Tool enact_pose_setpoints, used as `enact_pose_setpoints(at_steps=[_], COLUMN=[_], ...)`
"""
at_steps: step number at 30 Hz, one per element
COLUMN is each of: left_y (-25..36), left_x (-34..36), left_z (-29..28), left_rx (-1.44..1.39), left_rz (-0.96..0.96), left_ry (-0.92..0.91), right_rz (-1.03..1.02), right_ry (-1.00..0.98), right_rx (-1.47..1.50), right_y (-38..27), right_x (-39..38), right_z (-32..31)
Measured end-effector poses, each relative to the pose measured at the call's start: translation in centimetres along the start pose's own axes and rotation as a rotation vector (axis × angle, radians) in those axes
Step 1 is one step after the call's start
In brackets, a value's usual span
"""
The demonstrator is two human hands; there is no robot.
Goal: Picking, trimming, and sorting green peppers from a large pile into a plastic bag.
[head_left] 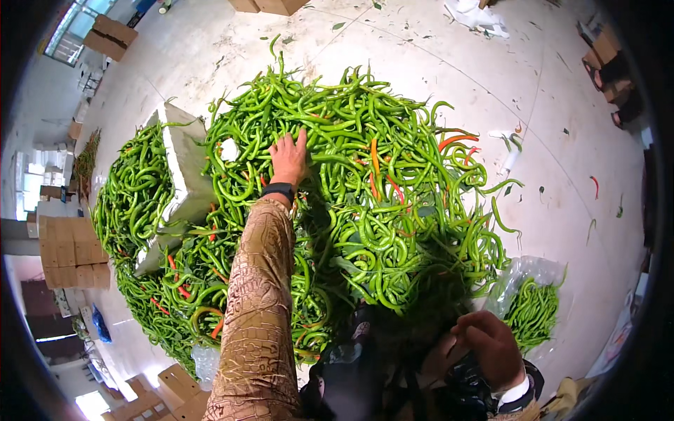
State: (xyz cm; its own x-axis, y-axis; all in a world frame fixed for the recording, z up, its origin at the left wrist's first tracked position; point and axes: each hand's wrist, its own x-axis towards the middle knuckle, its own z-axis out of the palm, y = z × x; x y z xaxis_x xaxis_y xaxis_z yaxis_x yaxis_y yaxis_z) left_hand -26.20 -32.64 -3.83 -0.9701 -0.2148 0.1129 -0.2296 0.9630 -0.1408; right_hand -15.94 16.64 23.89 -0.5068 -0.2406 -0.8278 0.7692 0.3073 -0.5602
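A large heap of long green chili peppers (pixel 379 231) spreads over the floor before me, with some red and orange ones (pixel 376 157) among them. My left hand (pixel 289 158) rests on the heap's far middle, fingers stretched over the peppers and apart, nothing visibly gripped. That arm has a brown patterned sleeve (pixel 256 295) and a black wristband (pixel 279 189). Low at the right, partly in shadow, my right hand (pixel 491 347) hovers near my lap with its fingers curled; what they hold, if anything, is hidden. A small white object (pixel 229 149) lies left of my left hand.
A white foam box wall (pixel 184 165) stands at the left among more peppers. Right of my legs, a clear plastic bag (pixel 516 274) holds green peppers. Cardboard boxes (pixel 74 245) are stacked far left. Someone's sandalled feet (pixel 593 74) show at the right edge.
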Motion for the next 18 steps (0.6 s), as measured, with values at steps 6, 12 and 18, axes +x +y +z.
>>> enact_pose_setpoints(at_steps=[6,12,18], left_y=[1.6,6.7,16.7], left_x=[-1.4,-9.5,-18.8], left_z=[-1.3,-6.0,-9.7], left_rx=[-0.022,-0.309,-0.515], left_rz=[0.043,0.106,0.273], left_ry=[0.023,0.029,-0.018], right_rz=[-0.001,0.023,-0.003], right_ry=[-0.017,-0.006,-0.038], right_rx=[0.100,0.111,0.156], right_y=[-0.8,-0.4,0.1], right_x=[-0.4,-0.3,-0.1], right_z=[1.1,1.7,1.9])
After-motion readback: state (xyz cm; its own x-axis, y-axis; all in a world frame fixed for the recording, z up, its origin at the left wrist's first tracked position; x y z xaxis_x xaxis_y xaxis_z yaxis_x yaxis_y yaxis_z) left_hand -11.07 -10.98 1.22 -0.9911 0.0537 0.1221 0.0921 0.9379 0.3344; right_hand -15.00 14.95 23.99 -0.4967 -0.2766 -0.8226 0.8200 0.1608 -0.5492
